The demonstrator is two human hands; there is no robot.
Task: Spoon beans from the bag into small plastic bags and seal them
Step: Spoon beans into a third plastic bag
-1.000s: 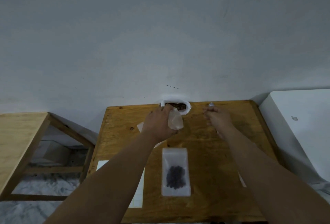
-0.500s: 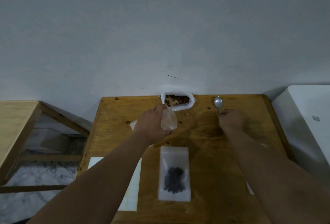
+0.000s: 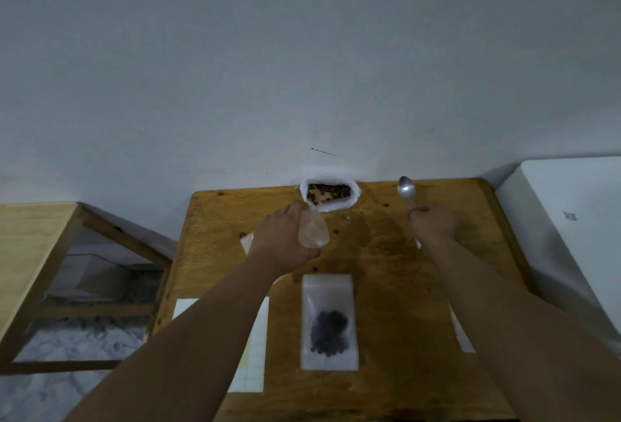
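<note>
Left hand [image 3: 285, 240] is gripping an empty small bag [image 3: 314, 231], mouth pointing at the bean bag [image 3: 329, 194] sitting open at the worktop's [image 3: 386, 263] far edge. Right hand [image 3: 431, 223] is pinching the spoon [image 3: 406, 190], bowl empty. Filled bag [image 3: 329, 322] is lying flat, nearer.
</note>
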